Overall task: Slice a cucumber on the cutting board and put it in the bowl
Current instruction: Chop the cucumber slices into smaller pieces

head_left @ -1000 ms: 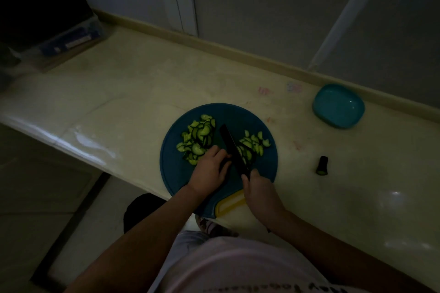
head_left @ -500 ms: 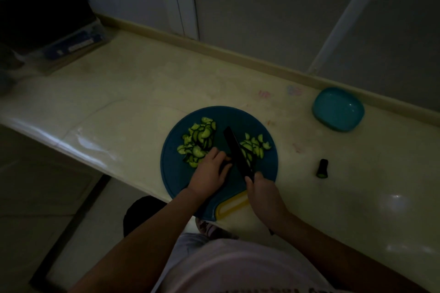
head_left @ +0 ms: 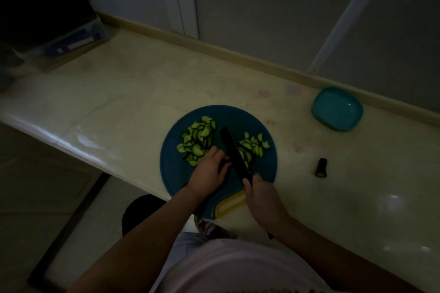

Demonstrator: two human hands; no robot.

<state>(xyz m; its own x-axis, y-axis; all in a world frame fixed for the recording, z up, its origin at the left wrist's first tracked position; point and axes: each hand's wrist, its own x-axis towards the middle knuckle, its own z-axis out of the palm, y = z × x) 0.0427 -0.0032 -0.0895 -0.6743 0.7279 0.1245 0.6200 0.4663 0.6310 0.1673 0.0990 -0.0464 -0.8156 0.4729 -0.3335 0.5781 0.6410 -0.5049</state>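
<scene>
Dim worktop (head_left: 142, 83): slices (head_left: 197, 140) heaped on board (head_left: 176, 169), bowl (head_left: 338, 108) by back edge empty. Right hand (head_left: 262, 197) grips knife (head_left: 234, 150); left hand (head_left: 209, 170) grip unclear. Transfer remains.

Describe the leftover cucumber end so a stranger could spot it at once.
On the cream countertop, find the round blue cutting board. Right of it, nearer than the teal bowl, lies a short dark cucumber stub. Unlike the slices, it is off the board and whole.
</scene>
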